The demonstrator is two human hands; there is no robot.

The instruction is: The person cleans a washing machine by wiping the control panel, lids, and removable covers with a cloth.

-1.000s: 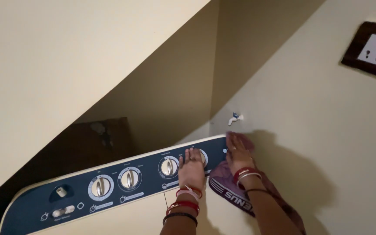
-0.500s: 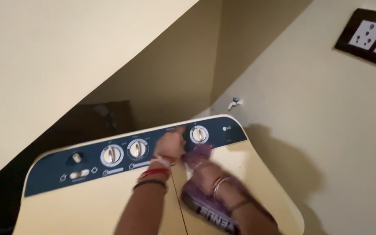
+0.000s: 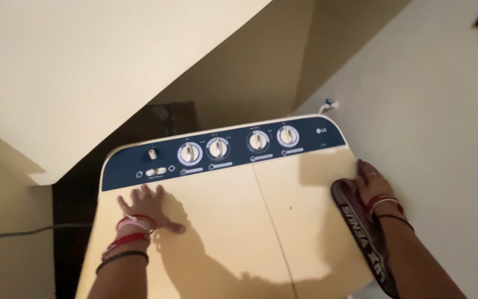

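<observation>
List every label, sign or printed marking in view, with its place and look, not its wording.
Control panel: back edge of the washing machine, dark blue curved strip, white markings under four silver dials.
Printed strap: machine's right edge, under the right hand, dark band with pale lettering.

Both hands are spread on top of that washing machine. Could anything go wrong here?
Possibly. The dark strap under the right hand lies along the lid's right edge and could slide off. The left hand rests flat near the dials and might bump one.
</observation>
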